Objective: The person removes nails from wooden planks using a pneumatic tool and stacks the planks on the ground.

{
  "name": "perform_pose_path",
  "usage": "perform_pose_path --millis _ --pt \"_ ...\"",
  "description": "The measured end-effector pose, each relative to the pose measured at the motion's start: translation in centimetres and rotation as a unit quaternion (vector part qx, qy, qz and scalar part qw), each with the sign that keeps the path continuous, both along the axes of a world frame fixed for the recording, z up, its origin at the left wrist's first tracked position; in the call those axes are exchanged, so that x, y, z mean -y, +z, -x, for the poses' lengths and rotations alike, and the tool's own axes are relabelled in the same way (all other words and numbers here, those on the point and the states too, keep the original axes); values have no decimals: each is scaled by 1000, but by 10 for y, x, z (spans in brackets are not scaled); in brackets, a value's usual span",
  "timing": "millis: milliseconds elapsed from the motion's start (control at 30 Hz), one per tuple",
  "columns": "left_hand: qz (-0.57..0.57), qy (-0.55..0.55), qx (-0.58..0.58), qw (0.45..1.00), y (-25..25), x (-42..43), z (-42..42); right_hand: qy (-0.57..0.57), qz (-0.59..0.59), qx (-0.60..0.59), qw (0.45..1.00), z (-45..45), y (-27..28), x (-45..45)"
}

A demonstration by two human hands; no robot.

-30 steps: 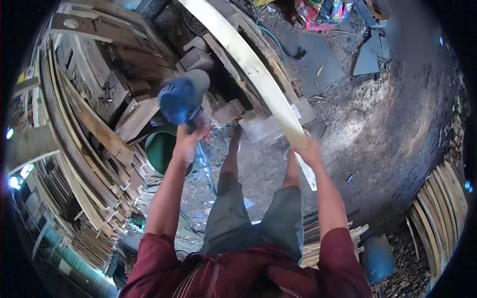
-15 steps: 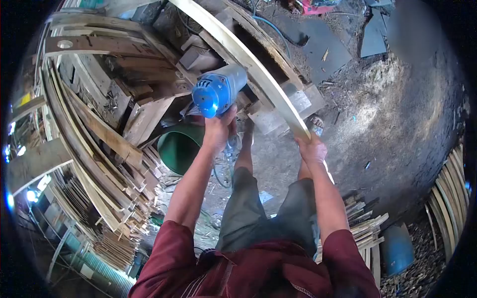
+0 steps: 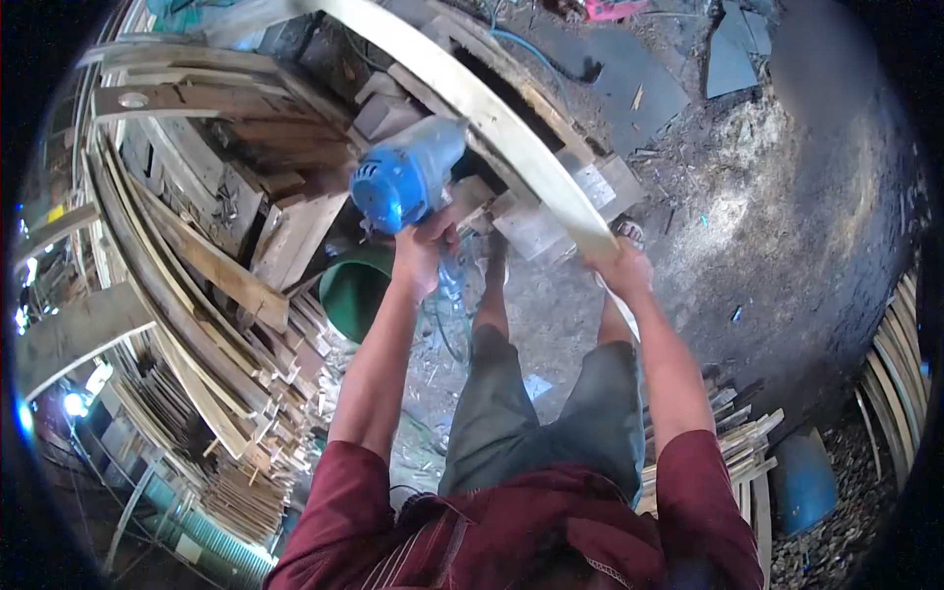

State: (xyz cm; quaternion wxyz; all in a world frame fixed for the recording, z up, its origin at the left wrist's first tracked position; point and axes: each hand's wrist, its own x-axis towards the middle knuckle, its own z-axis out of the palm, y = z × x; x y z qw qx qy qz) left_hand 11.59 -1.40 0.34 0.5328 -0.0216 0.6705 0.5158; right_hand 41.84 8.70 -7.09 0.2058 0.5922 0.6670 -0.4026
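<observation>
In the head view, my left hand [image 3: 421,254] is wrapped round the grip of a blue corded power tool [image 3: 401,179] with a rounded motor end. Its exact kind I cannot make out, and its far end lies close to a long pale wooden strip [image 3: 511,147]. My right hand [image 3: 625,269] is closed on the near end of that strip. The strip is slightly curved and runs away up and to the left over a wooden stand [image 3: 536,228]. Whether the tool touches the strip I cannot tell.
A green bucket [image 3: 356,297] stands below my left forearm. Stacked planks [image 3: 211,290] fill the left side, and more strips [image 3: 893,369] lean at the far right. A blue container [image 3: 804,482] sits at lower right. A blue hose [image 3: 531,47] lies on the ground ahead.
The power tool in my left hand has shifted a little to the left. My right hand is slightly higher in view, and the strip shows more of its broad face.
</observation>
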Motion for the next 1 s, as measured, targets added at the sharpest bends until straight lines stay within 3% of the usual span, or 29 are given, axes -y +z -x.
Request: perform_pose_path --millis 400,467,500,633,800,867,933,1000 --pt "63 -94 -93 989 3 -25 -31 14 -55 2 998 0 -4 16" --pt "64 -91 -186 976 6 -28 -40 16 -54 -2 998 -2 -2 19" --pt "69 -41 -90 993 7 -23 -41 18 -57 -8 998 0 -4 15" --pt "93 -64 -127 986 1 11 -42 5 -77 -48 996 -8 -14 21" --pt "107 -188 -180 960 20 -28 -22 17 -94 -18 995 -4 -16 24" --pt "87 -122 -144 978 11 -35 -18 17 -85 4 996 -6 -12 22" --pt "133 -167 -131 968 19 -35 -11 10 -77 -15 997 -2 -8 20" --pt "97 -183 -177 962 41 -35 -15 18 -75 -20 997 2 -9 15"
